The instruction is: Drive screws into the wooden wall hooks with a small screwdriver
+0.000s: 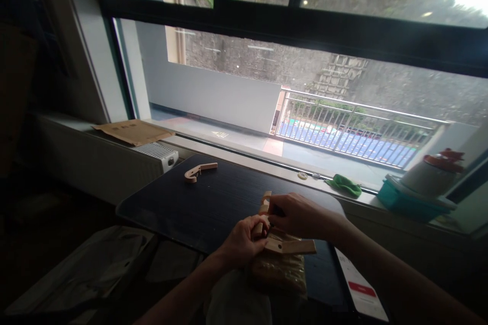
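Over the front of a dark table (163, 208), my left hand (243, 239) grips a light wooden piece (290, 247) with a dark round hole, its straight end pointing right. My right hand (295, 213) is closed in a pinch just above the left fingertips; what sits between its fingers is hidden. Another strip of pale wood (266, 199) rises behind the fingers, and whether it joins the held piece I cannot tell. Beneath the hands lies a clear plastic-wrapped package (280, 271). A separate curved wooden hook (198, 170) rests at the table's far left.
A phone with a lit screen (362, 284) lies at the right. Along the window sill are a brown envelope (133, 131), a green cloth (344, 185) and a teal box (414, 200). A clear plastic bag (84, 269) is at lower left.
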A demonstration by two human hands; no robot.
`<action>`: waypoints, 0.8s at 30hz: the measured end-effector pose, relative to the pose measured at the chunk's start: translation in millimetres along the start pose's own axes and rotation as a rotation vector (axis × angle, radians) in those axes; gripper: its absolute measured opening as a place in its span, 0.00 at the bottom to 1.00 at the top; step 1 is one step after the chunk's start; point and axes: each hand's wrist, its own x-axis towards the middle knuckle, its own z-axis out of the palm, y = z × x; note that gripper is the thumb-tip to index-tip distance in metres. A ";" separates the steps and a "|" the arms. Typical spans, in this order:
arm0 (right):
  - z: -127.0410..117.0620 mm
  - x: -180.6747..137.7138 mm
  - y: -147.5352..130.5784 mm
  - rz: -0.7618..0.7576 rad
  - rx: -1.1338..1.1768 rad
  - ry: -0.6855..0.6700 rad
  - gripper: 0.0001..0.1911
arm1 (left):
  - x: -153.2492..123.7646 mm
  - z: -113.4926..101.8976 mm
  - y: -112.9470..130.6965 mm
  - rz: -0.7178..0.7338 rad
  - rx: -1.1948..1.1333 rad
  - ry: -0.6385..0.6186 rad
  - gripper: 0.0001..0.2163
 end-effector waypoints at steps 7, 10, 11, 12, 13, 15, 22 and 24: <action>2.3 -2.7 1.8 0.107 -0.017 0.013 0.10 | 5.7 -0.1 -5.0 -0.013 -0.126 -0.084 0.04; -6.7 -3.6 -2.5 0.108 -0.062 -0.031 0.09 | 6.6 -1.5 -8.5 -0.051 -0.071 -0.092 0.06; -10.5 -3.4 -4.2 0.084 -0.082 -0.061 0.09 | 6.8 -2.1 -9.3 -0.067 -0.048 -0.091 0.06; -14.1 -3.0 -5.9 0.058 -0.104 -0.092 0.08 | 7.0 -2.7 -9.8 -0.077 -0.031 -0.090 0.06; -17.2 -2.3 -7.4 0.034 -0.124 -0.120 0.08 | 7.1 -3.2 -10.1 -0.081 -0.023 -0.090 0.06; -20.7 -0.4 -9.5 0.000 -0.149 -0.157 0.07 | 7.1 -4.1 -10.5 -0.078 -0.024 -0.092 0.06; -16.3 7.8 -12.1 0.038 -0.247 -0.170 0.12 | 7.3 -5.9 -10.1 -0.081 -0.024 -0.108 0.07; -18.7 10.1 -14.8 0.068 -0.296 -0.188 0.12 | 7.6 -6.2 -10.1 -0.086 -0.028 -0.113 0.07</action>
